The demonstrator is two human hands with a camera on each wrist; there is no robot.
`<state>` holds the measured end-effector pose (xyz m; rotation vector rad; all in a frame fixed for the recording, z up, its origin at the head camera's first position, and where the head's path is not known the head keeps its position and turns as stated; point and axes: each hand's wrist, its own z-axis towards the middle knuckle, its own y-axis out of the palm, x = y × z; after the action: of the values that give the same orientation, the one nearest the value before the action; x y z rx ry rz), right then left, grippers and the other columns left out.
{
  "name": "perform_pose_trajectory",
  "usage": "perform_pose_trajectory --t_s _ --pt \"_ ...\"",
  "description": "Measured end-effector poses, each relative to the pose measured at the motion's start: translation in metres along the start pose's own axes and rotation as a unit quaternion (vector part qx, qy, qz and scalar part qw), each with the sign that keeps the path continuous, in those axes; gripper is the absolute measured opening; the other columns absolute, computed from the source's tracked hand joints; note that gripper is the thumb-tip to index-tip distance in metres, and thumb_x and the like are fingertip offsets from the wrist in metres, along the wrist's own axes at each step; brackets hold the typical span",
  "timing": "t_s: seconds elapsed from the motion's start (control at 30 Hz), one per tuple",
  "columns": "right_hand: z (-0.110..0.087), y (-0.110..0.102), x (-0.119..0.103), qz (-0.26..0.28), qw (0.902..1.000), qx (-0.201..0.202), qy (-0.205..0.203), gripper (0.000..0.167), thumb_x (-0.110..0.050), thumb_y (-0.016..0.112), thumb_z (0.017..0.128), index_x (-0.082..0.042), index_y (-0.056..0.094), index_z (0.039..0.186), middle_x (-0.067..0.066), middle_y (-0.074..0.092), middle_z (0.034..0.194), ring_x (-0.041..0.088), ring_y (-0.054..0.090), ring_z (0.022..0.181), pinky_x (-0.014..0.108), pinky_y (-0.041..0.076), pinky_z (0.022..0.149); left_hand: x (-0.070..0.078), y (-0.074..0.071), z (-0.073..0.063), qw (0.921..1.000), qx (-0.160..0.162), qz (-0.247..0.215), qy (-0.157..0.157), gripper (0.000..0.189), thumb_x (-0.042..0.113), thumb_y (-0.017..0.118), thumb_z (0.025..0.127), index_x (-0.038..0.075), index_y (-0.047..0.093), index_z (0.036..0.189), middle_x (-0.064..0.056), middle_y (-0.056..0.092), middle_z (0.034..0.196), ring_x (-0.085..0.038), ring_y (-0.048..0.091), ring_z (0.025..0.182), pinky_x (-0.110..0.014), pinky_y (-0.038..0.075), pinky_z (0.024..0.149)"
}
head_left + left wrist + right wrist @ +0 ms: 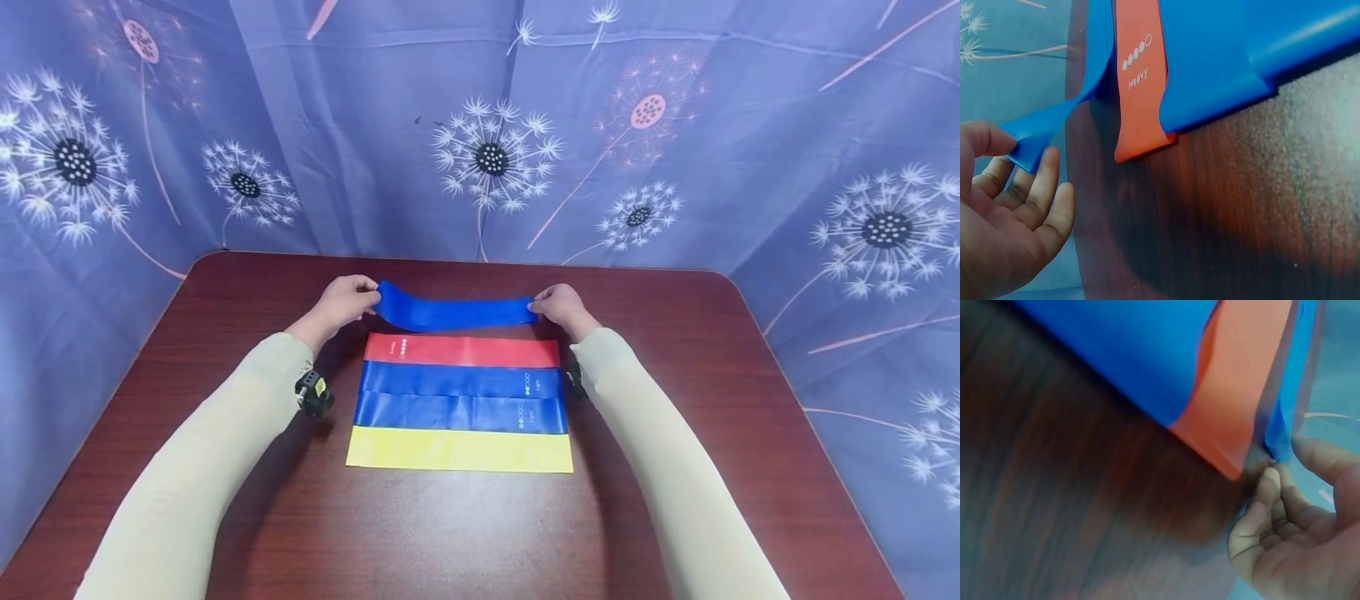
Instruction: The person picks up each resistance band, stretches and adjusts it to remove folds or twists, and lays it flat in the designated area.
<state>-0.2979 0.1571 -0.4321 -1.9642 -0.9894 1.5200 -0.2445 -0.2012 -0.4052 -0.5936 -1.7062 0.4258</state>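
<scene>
A blue resistance band point(465, 314) stretches between my two hands, above the far edge of a row of bands. My left hand point(347, 300) pinches its left end between thumb and fingers; in the left wrist view that end point(1030, 140) twists upward. At the other end my right hand point(558, 305) pinches the band, its tip point(1279, 440) folded at the fingertips. Just nearer lies a red band point(480, 352) marked "Heavy". Below it come two blue bands point(457, 380) marked "Light", then a yellow band point(459, 450), all flat and side by side.
The bands lie on a reddish-brown wooden table point(465, 533). A blue curtain point(360, 167) with dandelion prints hangs behind the table and along both sides. Dark cameras are strapped to the left wrist point(313, 394) and the right wrist.
</scene>
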Motion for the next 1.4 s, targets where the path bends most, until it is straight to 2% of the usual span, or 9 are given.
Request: perform_pose_trajectory --t_s 0.1,0.3,0.47,0.6,0.77,0.97,1.13,1.2,1.4 --pt "-0.001 0.002 0.0 0.019 0.9998 0.007 0.008 0.022 -0.014 0.064 0.097 0.007 0.07 0.092 -0.004 0.056 0.064 0.017 0.052 0.073 0.026 0.041 0.067 0.001 0.0 0.0 0.9997 0.009 0.022 0.009 0.035 0.014 0.052 0.1 -0.009 0.062 0.125 -0.03 0.063 0.125 -0.033 0.061 0.105 -0.035 0.051 0.085" --pt "0.001 0.004 0.001 0.056 0.9983 0.009 0.012 0.022 -0.009 0.065 0.095 0.008 0.071 0.109 -0.007 0.052 0.065 0.01 0.048 0.067 0.022 0.04 0.062 0.0 -0.003 0.0 0.9984 0.015 0.052 0.016 0.038 0.015 0.055 0.099 -0.009 0.063 0.127 -0.031 0.061 0.134 -0.042 0.053 0.121 -0.052 0.045 0.108" --pt "0.001 -0.001 0.004 0.131 0.9912 -0.012 0.019 0.015 -0.01 0.058 0.099 0.003 0.062 0.107 -0.007 0.054 0.068 0.005 0.052 0.062 0.02 0.041 0.058 -0.003 -0.005 0.001 0.9985 0.018 0.048 0.017 0.038 0.014 0.058 0.098 -0.009 0.064 0.128 -0.03 0.066 0.124 -0.036 0.061 0.108 -0.041 0.052 0.093" --pt "0.0 -0.009 0.007 0.187 0.9813 -0.033 0.029 0.013 -0.01 0.053 0.102 -0.001 0.055 0.11 -0.008 0.062 0.07 0.001 0.063 0.061 0.02 0.048 0.06 -0.004 -0.007 0.003 0.9999 0.005 0.006 0.007 0.038 0.012 0.057 0.099 -0.01 0.062 0.13 -0.023 0.075 0.103 -0.014 0.068 0.083 -0.026 0.051 0.077" --pt "-0.002 -0.02 0.01 0.218 0.9751 -0.032 0.023 0.02 -0.01 0.053 0.103 0.003 0.054 0.119 -0.004 0.069 0.082 0.0 0.067 0.066 0.017 0.053 0.067 -0.005 -0.006 0.004 0.999 -0.018 -0.042 -0.002 0.04 0.01 0.054 0.101 -0.013 0.058 0.133 -0.025 0.076 0.113 0.002 0.07 0.076 -0.018 0.051 0.074" --pt "-0.007 -0.026 0.017 0.234 0.9716 -0.037 0.01 0.024 -0.013 0.047 0.106 0.004 0.056 0.119 0.018 0.075 0.114 0.003 0.07 0.075 0.017 0.056 0.071 -0.003 -0.004 0.002 0.9991 -0.028 -0.033 -0.003 0.041 0.015 0.047 0.104 -0.011 0.059 0.134 -0.03 0.069 0.124 -0.005 0.075 0.081 -0.017 0.053 0.074" --pt "-0.011 -0.025 0.024 0.246 0.9683 -0.04 0.011 0.035 -0.017 0.048 0.106 0.009 0.057 0.126 0.002 0.073 0.092 0.003 0.07 0.075 0.016 0.057 0.071 -0.002 -0.003 0.001 0.9995 -0.012 -0.029 -0.003 0.042 0.022 0.05 0.105 -0.009 0.064 0.13 -0.03 0.069 0.123 -0.003 0.075 0.079 -0.014 0.053 0.071" --pt "-0.013 -0.024 0.026 0.244 0.9688 -0.041 0.019 0.034 -0.018 0.053 0.105 0.008 0.058 0.127 0.006 0.074 0.098 0.001 0.07 0.076 0.015 0.056 0.073 -0.001 -0.003 0.0 0.9996 -0.004 -0.029 -0.003 0.04 0.022 0.054 0.105 -0.008 0.065 0.129 -0.03 0.069 0.123 -0.01 0.077 0.083 -0.012 0.052 0.07" --pt "-0.014 -0.023 0.029 0.253 0.9658 -0.045 0.034 0.018 -0.011 0.057 0.103 0.002 0.059 0.115 -0.006 0.07 0.088 0.001 0.069 0.074 0.017 0.056 0.075 -0.001 -0.002 -0.002 0.9995 0.004 -0.031 -0.006 0.036 0.014 0.056 0.103 -0.008 0.066 0.129 -0.032 0.067 0.128 -0.025 0.078 0.099 -0.013 0.052 0.071"
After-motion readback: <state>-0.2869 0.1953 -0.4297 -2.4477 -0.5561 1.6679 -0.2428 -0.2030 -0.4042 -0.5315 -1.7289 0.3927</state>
